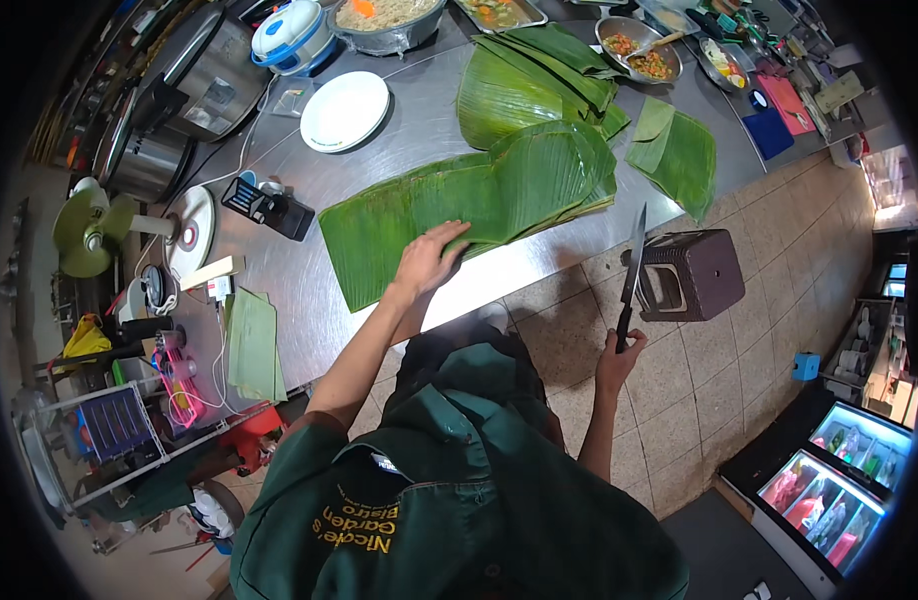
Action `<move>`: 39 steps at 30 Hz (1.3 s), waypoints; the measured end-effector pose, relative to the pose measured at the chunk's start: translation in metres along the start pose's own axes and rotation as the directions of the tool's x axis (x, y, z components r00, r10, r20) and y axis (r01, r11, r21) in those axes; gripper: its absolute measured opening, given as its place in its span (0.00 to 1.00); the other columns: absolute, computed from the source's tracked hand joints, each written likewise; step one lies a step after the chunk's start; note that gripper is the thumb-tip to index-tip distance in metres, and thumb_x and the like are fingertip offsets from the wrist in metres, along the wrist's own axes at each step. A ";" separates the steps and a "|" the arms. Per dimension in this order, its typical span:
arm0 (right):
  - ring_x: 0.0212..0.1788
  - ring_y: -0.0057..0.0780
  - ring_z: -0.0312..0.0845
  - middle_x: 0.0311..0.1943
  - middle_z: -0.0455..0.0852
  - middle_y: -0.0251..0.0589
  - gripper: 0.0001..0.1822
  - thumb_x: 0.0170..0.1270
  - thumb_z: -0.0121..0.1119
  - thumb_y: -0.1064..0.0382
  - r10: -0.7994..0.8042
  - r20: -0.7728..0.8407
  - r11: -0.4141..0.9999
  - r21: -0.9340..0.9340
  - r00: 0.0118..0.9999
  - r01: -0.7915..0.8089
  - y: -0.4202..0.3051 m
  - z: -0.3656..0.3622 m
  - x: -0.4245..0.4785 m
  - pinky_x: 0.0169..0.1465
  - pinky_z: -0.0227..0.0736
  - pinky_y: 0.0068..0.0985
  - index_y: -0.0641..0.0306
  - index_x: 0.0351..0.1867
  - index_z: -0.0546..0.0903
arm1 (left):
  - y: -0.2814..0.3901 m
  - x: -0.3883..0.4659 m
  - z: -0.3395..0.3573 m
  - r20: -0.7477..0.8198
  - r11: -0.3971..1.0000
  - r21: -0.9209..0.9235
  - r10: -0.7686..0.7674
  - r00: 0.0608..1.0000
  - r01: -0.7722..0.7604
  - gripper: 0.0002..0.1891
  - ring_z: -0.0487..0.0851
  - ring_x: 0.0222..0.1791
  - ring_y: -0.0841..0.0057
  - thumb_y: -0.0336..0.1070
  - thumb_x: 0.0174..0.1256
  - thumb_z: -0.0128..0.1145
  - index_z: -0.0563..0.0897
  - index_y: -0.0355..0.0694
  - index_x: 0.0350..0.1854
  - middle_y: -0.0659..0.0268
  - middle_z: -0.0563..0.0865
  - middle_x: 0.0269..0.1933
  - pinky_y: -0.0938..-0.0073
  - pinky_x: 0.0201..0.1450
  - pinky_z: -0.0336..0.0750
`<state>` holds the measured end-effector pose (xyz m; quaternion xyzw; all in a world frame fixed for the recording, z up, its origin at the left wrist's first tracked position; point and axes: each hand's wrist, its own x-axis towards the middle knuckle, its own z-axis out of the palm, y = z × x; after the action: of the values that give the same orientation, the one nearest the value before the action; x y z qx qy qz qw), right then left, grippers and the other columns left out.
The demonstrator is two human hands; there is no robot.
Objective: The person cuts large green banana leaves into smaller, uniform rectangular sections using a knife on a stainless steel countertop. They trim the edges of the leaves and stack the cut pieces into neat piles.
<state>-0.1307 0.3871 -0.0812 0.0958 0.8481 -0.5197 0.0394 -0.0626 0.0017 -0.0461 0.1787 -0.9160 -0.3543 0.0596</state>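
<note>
Layered green banana leaves (421, 202) lie across the steel worktable (459, 281), one end curled over. My left hand (426, 259) rests on top of them near the front edge, its fingers and thumb apart. In my right hand (621, 352) is the black handle of a kitchen knife (636, 255). Its blade points away from me, past the table's edge and above the tiled floor. Behind this layer sits another pile of banana leaves (511, 90). To the right, a smaller cut leaf piece (676, 157) overhangs the table edge.
A white plate (345, 112) stands beyond the leaves. At left are a black stand (286, 214), a fan (95, 236) and more leaf pieces (252, 345). Food bowls (639, 52) line the back. A brown plastic stool (691, 275) stands on the floor below the knife side.
</note>
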 end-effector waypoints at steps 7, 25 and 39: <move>0.27 0.20 0.64 0.25 0.73 0.33 0.16 0.74 0.60 0.64 -0.033 0.115 0.999 0.008 0.993 0.032 0.004 0.013 -0.008 0.32 0.58 0.26 0.57 0.51 0.63 | -0.028 -0.013 -0.013 -0.449 0.854 -0.491 -0.419 0.789 0.175 0.27 0.73 0.36 0.78 0.54 0.85 0.42 0.81 0.30 0.45 0.64 0.80 0.34 0.70 0.42 0.71; 0.21 0.11 0.58 0.23 0.66 0.26 0.28 0.85 0.37 0.41 0.095 0.180 0.954 0.266 0.979 -0.142 0.002 0.013 -0.009 0.23 0.54 0.14 0.50 0.77 0.66 | 0.011 0.023 0.001 0.258 0.903 0.427 -0.177 0.950 0.053 0.43 0.71 0.71 0.44 0.73 0.63 0.57 0.77 0.43 0.70 0.42 0.78 0.67 0.48 0.77 0.58; 0.46 0.32 0.83 0.55 0.86 0.44 0.27 0.80 0.54 0.54 0.103 0.149 0.993 0.035 0.984 -0.109 0.002 -0.012 -0.031 0.41 0.77 0.28 0.60 0.76 0.70 | -0.013 0.073 0.014 -0.024 0.992 0.124 0.033 0.999 -0.030 0.33 0.64 0.79 0.57 0.57 0.71 0.59 0.71 0.52 0.75 0.53 0.70 0.77 0.35 0.79 0.49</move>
<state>-0.0998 0.3944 -0.0725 0.1030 0.8251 -0.5408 0.1272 -0.1297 -0.0252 -0.0662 0.1722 -0.9381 -0.2933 0.0660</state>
